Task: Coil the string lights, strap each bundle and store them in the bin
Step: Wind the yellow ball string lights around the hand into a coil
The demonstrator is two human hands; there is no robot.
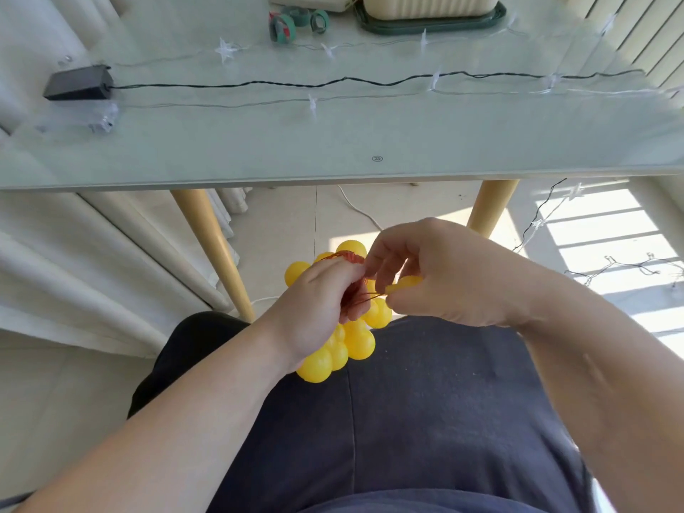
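Over the lap, the left hand (318,301) grips a bunch of yellow ball lights (348,346). Its fingers are curled, with thin copper wire (355,258) looped round them. The bunch hangs under that hand, from 12 o'clock round to 6 o'clock.

The right hand (444,275) is just beside it, at 3 o'clock. Its thumb and fingertips pinch one loose ball (403,283). A short bit of wire runs flat between the two hands, from 3 o'clock to 9 o'clock. So the right hand is the nearer one to the loose ball. I think the next loop has to go toward 9 o'clock, over the left fingers. Most of this string looks wound by now.

Further out, at 12 o'clock, is the glass bench (333,149). A black battery box (77,83) lies at its 9 o'clock end, and star lights (312,101) stretch across it, not coiled yet. At the far edge lie the rolled straps (283,27). Just beside them, at 3 o'clock, stands the cream bin (433,5).
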